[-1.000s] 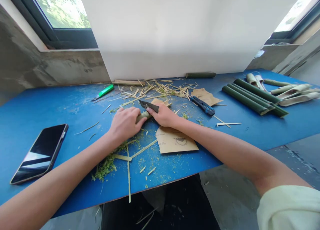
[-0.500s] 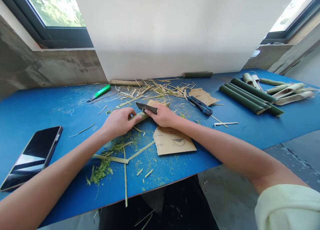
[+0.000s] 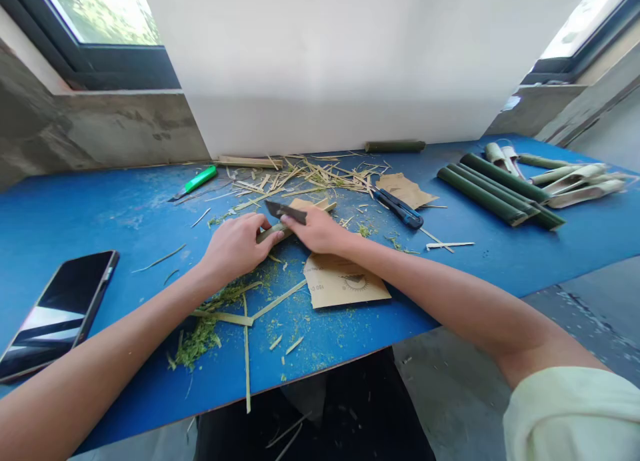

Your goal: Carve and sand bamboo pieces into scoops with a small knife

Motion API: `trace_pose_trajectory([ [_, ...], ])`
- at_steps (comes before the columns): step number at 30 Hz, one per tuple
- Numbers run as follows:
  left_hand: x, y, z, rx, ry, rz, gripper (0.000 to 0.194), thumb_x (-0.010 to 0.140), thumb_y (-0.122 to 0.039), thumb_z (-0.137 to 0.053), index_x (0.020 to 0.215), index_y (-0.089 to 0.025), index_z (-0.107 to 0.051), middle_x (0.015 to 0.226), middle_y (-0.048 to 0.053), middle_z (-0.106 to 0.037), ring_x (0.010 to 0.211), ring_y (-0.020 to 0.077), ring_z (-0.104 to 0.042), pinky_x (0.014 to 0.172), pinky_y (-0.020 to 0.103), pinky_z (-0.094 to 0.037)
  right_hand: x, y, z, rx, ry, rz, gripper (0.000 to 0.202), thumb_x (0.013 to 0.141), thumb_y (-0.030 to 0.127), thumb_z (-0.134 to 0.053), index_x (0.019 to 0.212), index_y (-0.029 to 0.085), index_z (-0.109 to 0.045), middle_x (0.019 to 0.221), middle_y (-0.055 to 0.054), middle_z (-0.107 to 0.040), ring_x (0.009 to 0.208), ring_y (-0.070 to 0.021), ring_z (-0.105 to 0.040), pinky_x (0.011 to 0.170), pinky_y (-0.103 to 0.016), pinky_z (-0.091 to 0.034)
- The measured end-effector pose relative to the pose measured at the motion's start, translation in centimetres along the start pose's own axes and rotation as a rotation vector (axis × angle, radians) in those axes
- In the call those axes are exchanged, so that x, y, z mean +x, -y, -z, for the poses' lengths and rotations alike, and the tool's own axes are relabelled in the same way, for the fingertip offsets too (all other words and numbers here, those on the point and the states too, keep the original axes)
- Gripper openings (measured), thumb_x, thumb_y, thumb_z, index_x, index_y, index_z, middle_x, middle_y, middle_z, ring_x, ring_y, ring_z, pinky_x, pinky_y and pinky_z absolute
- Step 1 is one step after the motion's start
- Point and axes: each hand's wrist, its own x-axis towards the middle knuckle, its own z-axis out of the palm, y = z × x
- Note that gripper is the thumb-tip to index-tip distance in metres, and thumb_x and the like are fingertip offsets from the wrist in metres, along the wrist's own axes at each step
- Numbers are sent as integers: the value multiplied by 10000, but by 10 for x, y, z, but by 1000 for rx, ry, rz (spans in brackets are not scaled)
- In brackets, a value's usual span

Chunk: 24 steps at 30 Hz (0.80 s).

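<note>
My left hand (image 3: 237, 242) is closed round the near end of a bamboo strip (image 3: 273, 233) that slants up to the right. My right hand (image 3: 317, 229) grips a dark, bare blade (image 3: 285, 211), whose pointed end juts out to the left just above the bamboo. Whether the edge touches the bamboo, I cannot tell. The strip's middle is hidden by the right hand; its far end (image 3: 329, 207) shows beyond the knuckles. Under the right wrist lies a brown sandpaper sheet (image 3: 345, 286).
On the blue table (image 3: 400, 287) lie a phone (image 3: 63, 307), a green knife (image 3: 197, 179), a blue-black utility knife (image 3: 399, 207), green bamboo pieces (image 3: 485, 194), carved bamboo scoops (image 3: 580, 184), scattered slivers (image 3: 310, 174) and green shavings (image 3: 200, 334). A bamboo tube (image 3: 395, 146) sits by the white board (image 3: 330, 67).
The blade and right hand have shifted slightly left and away from me over the bamboo. My left hand keeps its hold. The whole view has drifted a little.
</note>
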Motion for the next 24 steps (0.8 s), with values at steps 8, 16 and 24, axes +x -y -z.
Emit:
trace_pose_trajectory([
  [8, -2, -3, -3, 12, -19, 12, 388, 1008, -568, -577, 992, -200, -700, 1000, 103, -768, 895, 303, -707, 755, 376, -473, 3, 3, 6, 80, -39, -194, 346, 1047, 461, -519, 958, 187, -711, 949, -66, -745, 905, -235, -664, 893, -384, -528],
  [16, -2, -3, -1, 29, -7, -3, 400, 1018, -568, -569, 1026, -197, -717, 1044, 107, -777, 935, 315, -715, 772, 386, -484, -3, -1, 14, 31, -132, -323, 355, 1042, 477, -551, 988, 179, -736, 938, -86, -755, 908, -247, -678, 886, -395, -534],
  [24, -5, 0, 2, 165, -5, -115, 388, 1021, -551, -570, 1059, -192, -713, 1033, 101, -784, 923, 321, -726, 838, 433, -492, 2, -6, 13, -168, -78, -225, 343, 1076, 414, -516, 990, 171, -742, 952, -108, -758, 881, -243, -672, 852, -371, -507],
])
